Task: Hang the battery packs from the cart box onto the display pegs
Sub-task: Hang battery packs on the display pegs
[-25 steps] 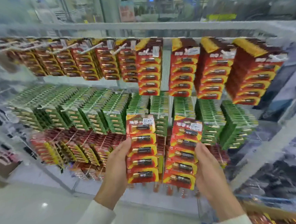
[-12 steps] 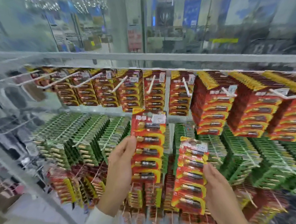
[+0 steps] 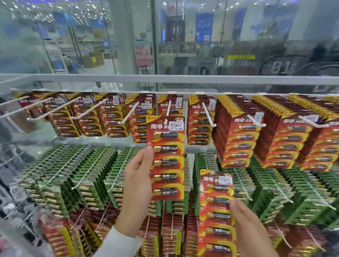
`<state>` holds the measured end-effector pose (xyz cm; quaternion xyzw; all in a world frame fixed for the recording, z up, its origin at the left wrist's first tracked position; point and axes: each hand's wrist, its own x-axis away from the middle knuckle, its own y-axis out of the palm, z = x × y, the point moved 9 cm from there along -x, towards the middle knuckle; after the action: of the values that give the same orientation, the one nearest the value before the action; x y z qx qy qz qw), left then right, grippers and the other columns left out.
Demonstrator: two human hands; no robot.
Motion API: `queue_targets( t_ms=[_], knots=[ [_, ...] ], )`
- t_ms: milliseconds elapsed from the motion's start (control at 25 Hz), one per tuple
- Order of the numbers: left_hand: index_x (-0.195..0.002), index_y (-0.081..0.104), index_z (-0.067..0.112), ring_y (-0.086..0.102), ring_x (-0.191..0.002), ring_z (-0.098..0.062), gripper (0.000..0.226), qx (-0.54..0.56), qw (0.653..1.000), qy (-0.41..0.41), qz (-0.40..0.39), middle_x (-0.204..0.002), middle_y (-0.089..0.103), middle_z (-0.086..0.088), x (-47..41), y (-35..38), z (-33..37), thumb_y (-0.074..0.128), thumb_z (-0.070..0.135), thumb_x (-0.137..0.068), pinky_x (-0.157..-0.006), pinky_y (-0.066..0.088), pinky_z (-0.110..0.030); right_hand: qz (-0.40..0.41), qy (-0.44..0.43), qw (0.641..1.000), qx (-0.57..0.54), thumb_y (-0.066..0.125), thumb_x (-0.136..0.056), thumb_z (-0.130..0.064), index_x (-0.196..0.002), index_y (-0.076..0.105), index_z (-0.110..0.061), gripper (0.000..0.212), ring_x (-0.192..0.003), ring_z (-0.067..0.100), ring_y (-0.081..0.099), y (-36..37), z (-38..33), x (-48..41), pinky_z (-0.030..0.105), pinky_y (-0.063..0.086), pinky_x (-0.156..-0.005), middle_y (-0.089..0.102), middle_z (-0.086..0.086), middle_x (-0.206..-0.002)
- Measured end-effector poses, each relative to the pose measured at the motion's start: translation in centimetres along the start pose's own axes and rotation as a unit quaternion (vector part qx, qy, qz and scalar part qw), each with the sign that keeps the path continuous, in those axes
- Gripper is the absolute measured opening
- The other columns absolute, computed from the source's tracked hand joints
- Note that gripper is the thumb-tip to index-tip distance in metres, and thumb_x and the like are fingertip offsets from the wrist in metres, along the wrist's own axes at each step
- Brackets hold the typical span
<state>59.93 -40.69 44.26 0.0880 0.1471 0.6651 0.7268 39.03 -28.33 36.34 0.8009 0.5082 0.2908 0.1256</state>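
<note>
Evidently midway: the left hand [image 3: 137,181] pinches a red battery pack [image 3: 167,158] by its edge, top slot at the tip of a white peg [image 3: 169,109], seemingly not threaded yet. The right hand [image 3: 248,229] grips a second pack [image 3: 216,210] lower down, unhung.
</note>
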Motion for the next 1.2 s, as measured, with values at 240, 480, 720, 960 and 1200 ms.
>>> queue_targets(
  t_ms=[240,480,720,960,1200],
  knots=[
    [-0.112,0.076,0.012,0.078,-0.081,-0.034,0.035,-0.004,1.000,-0.017,0.018,-0.098,0.080,-0.016,-0.5,-0.2,-1.0,0.050,0.035,-0.105,-0.063,0.065,-0.041,-0.023,0.002,0.998,0.051,0.052,-0.101,-0.021,-0.104,0.065,-0.013,0.015,-0.081,0.019,0.072,1.1,-1.6,-0.3,0.039,0.047,-0.081,0.077,0.000,-0.074],
    [-0.116,0.074,0.016,0.078,-0.091,-0.034,0.038,-0.037,0.999,-0.026,0.028,-0.104,0.080,-0.012,-5.9,1.0,-2.6,0.049,0.043,-0.108,-0.079,0.064,-0.048,-0.027,-0.077,0.990,0.115,0.073,-0.081,-0.057,-0.131,0.065,-0.026,0.059,-0.112,0.027,0.071,2.4,-5.5,-0.8,0.057,0.052,-0.099,0.073,0.000,-0.125],
    [-0.108,0.073,0.023,0.079,-0.086,-0.020,0.036,-0.083,0.996,-0.002,0.029,-0.093,0.081,0.002,-11.5,2.4,-3.0,0.045,0.044,-0.110,-0.073,0.062,-0.038,-0.047,-0.181,0.967,0.171,0.063,-0.074,-0.078,-0.151,0.044,-0.036,0.089,-0.138,0.007,0.048,5.6,-9.2,-0.6,0.048,0.038,-0.119,0.052,-0.024,-0.144],
    [-0.101,0.073,0.023,0.078,-0.080,-0.017,0.037,-0.110,0.993,0.022,0.031,-0.088,0.080,0.002,-13.3,2.7,-3.3,0.042,0.040,-0.112,-0.066,0.061,-0.035,-0.012,-0.172,0.965,0.197,0.050,-0.098,-0.053,-0.144,0.051,-0.034,0.051,-0.130,0.004,0.051,5.5,-8.7,-1.7,0.039,0.040,-0.115,0.058,-0.027,-0.130],
    [-0.098,0.071,0.023,0.079,-0.087,-0.024,0.036,-0.097,0.994,0.003,0.057,-0.091,0.080,-0.002,-14.9,3.1,-4.1,0.043,0.042,-0.111,-0.083,0.063,-0.048,0.034,-0.198,0.952,0.233,0.037,-0.110,-0.041,-0.101,0.068,-0.028,0.035,-0.089,0.025,0.076,7.6,-9.6,-7.6,0.053,0.061,-0.084,0.077,0.005,-0.095]
  ],
)
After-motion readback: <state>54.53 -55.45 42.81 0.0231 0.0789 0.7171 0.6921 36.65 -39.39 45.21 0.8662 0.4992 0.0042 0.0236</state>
